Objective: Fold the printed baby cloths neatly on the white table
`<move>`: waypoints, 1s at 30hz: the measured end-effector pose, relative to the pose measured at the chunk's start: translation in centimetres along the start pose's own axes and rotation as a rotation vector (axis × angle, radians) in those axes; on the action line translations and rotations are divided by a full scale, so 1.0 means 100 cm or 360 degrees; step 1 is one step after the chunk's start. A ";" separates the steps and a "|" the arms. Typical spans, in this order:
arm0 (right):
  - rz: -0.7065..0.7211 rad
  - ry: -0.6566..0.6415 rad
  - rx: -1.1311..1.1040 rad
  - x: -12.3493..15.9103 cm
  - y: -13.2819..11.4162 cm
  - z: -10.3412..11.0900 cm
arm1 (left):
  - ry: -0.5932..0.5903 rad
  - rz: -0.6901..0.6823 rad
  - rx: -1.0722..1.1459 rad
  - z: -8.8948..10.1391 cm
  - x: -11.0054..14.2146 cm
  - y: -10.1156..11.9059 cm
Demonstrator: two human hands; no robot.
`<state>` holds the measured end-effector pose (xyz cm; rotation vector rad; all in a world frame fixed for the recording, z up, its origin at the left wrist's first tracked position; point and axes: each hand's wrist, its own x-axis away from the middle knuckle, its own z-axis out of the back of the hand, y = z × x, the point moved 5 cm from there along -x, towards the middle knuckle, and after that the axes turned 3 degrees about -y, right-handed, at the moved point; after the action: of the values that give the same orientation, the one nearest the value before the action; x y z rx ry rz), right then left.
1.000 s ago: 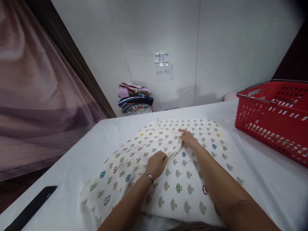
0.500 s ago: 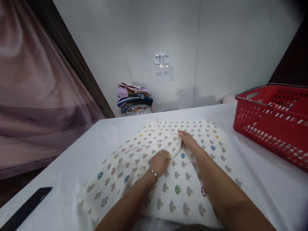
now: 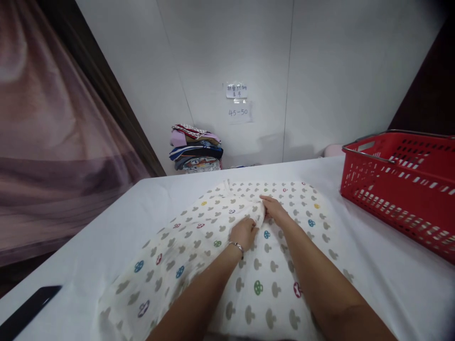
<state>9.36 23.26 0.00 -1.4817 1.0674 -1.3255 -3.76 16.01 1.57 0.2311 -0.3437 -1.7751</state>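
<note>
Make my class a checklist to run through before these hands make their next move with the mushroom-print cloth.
1. Both hands at the cloth's loose edge: ok. The left hand and right hand both hold it.
2. Cloth smooth: not ok. Its left part is wrinkled.
3. Red basket apart from the cloth: ok. Bare white table covering lies between.
4. Black object apart from the cloth: ok. It lies off to the left.
5. Near edge of the cloth straight: cannot tell. Forearms and the picture's bottom hide some of it.
</note>
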 end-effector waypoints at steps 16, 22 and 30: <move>0.0003 -0.0036 0.0008 0.006 -0.004 -0.001 | -0.0001 0.0006 0.0063 0.002 -0.005 -0.001; -0.0004 -0.0013 -0.0013 0.006 -0.005 -0.002 | 0.0003 -0.0001 0.0020 0.001 -0.004 0.005; 0.0050 -0.0051 0.0036 0.006 -0.004 -0.001 | 0.0000 -0.0050 -0.0015 -0.003 -0.002 0.004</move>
<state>9.33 22.82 0.51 -1.4592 1.0476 -1.2839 -3.19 16.11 1.43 0.2307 -0.3331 -1.8076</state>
